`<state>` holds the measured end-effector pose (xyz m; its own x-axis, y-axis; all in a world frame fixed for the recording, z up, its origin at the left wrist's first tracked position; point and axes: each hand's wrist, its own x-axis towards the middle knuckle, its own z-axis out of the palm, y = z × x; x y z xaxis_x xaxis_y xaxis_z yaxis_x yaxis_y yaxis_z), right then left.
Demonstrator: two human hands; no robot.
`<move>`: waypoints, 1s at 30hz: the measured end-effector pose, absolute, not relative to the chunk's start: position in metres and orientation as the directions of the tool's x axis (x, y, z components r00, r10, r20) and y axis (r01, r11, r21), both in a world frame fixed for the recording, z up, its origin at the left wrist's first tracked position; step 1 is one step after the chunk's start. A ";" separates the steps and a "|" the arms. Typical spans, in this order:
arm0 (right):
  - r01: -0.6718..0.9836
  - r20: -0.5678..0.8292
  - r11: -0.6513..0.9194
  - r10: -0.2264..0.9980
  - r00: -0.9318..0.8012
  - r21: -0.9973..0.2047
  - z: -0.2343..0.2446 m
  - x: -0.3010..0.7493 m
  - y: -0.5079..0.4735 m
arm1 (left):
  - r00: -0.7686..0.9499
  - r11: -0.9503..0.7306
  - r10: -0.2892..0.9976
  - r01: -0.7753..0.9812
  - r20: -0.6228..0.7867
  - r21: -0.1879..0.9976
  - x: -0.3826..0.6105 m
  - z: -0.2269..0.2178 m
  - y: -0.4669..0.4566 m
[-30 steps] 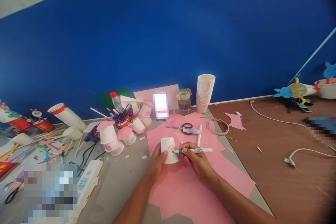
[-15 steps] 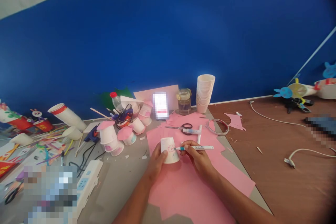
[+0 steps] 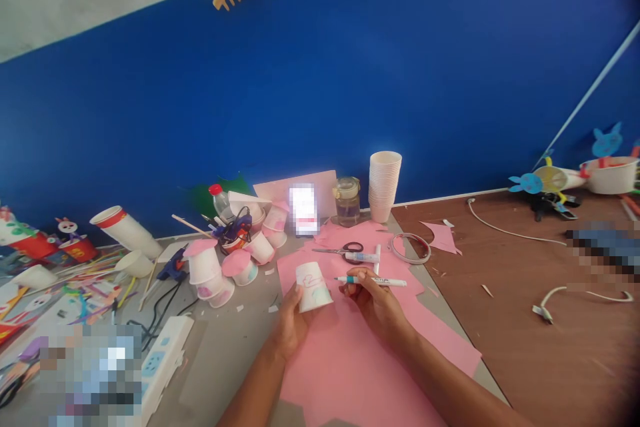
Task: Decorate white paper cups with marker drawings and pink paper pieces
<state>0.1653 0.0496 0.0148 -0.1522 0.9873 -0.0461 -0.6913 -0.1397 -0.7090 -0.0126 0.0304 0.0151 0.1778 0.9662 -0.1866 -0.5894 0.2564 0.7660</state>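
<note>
A white paper cup (image 3: 314, 287), upside down and slightly tilted, is gripped from its left and behind by my left hand (image 3: 291, 320). Pink outlines and a patch of pale teal mark its side. In my right hand (image 3: 375, 303) is a white acrylic marker (image 3: 390, 281), its teal tip end pointing left toward the cup but apart from it. Both hands are above pink paper (image 3: 360, 373). Just beyond them lie scissors (image 3: 345, 250), a second marker (image 3: 363, 257) and a white stick-like piece (image 3: 377, 259) on the paper.
A tall stack of paper cups (image 3: 385, 187) stands by the blue wall, beside a glass jar (image 3: 347, 203). A tape ring (image 3: 411, 249) lies at right. Decorated cups (image 3: 203, 263), a glue gun (image 3: 173, 262) and a power strip (image 3: 163, 363) occupy the left.
The marker tip has come away from the cup. My left hand has shifted the cup slightly left and turned it, showing more of the teal patch. The view has tipped slightly upward.
</note>
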 end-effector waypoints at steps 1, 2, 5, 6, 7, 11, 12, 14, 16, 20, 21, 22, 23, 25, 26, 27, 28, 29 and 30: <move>-0.691 -0.049 -0.137 0.988 -0.145 -0.710 0.014 0.165 0.050 | 0.198 0.278 0.960 -0.628 -0.196 0.727 -0.014 0.014 0.031; -0.678 -0.052 -0.135 0.989 -0.142 -0.722 0.013 0.164 0.050 | 0.223 0.297 0.955 -0.658 -0.198 0.692 -0.016 0.014 0.032; -0.577 -0.035 -0.103 0.991 -0.127 -0.810 0.011 0.160 0.045 | 0.285 0.325 0.944 -0.710 -0.167 0.625 -0.020 0.014 0.032; -0.522 -0.022 -0.079 0.993 -0.116 -0.849 0.010 0.158 0.041 | 0.297 0.327 0.942 -0.722 -0.154 0.609 -0.020 0.015 0.032; -0.459 -0.006 -0.052 0.995 -0.101 -0.887 0.010 0.157 0.038 | 0.305 0.328 0.942 -0.733 -0.143 0.596 -0.021 0.015 0.031; -0.201 0.136 0.120 0.988 -0.068 -0.972 0.005 0.153 0.026 | 0.311 0.316 0.944 -0.754 -0.111 0.577 -0.019 0.021 0.028; -0.146 0.208 0.195 0.975 -0.078 -0.970 0.004 0.152 0.024 | 0.311 0.310 0.945 -0.753 -0.101 0.581 -0.017 0.023 0.028; -0.049 0.379 0.375 0.917 -0.125 -0.926 0.001 0.151 0.022 | 0.319 0.303 0.944 -0.740 -0.083 0.600 -0.015 0.026 0.027; 0.022 0.516 0.529 0.835 -0.190 -0.848 0.001 0.151 0.021 | 0.322 0.299 0.944 -0.725 -0.079 0.621 -0.014 0.027 0.027; 0.136 0.602 0.660 0.737 -0.307 -0.739 0.005 0.150 0.022 | 0.264 0.278 0.958 -0.761 -0.112 0.587 -0.015 0.023 0.027; 0.161 0.608 0.674 0.727 -0.320 -0.721 0.005 0.149 0.022 | 0.255 0.278 0.959 -0.771 -0.124 0.572 -0.015 0.021 0.028; 0.184 0.616 0.686 0.718 -0.324 -0.704 0.006 0.149 0.021 | 0.247 0.276 0.960 -0.779 -0.130 0.563 -0.016 0.020 0.028; 0.205 0.627 0.697 0.711 -0.319 -0.687 0.005 0.148 0.021 | 0.243 0.274 0.961 -0.782 -0.132 0.559 -0.017 0.018 0.028; 0.250 0.658 0.718 0.696 -0.288 -0.650 0.001 0.147 0.022 | 0.232 0.267 0.963 -0.780 -0.134 0.565 -0.018 0.016 0.028; 0.274 0.675 0.724 0.690 -0.262 -0.633 -0.002 0.147 0.022 | 0.226 0.265 0.964 -0.776 -0.141 0.572 -0.018 0.016 0.027; 0.298 0.691 0.727 0.684 -0.235 -0.618 -0.005 0.147 0.023 | 0.220 0.266 0.964 -0.770 -0.150 0.580 -0.018 0.015 0.027; 0.321 0.704 0.728 0.678 -0.209 -0.606 -0.007 0.147 0.023 | 0.215 0.267 0.964 -0.763 -0.158 0.588 -0.018 0.015 0.027; 0.338 0.715 0.728 0.673 -0.190 -0.596 -0.010 0.147 0.024 | 0.213 0.269 0.963 -0.756 -0.163 0.597 -0.017 0.016 0.026; 0.346 0.722 0.730 0.668 -0.182 -0.589 -0.011 0.148 0.024 | 0.215 0.272 0.962 -0.749 -0.166 0.604 -0.017 0.016 0.026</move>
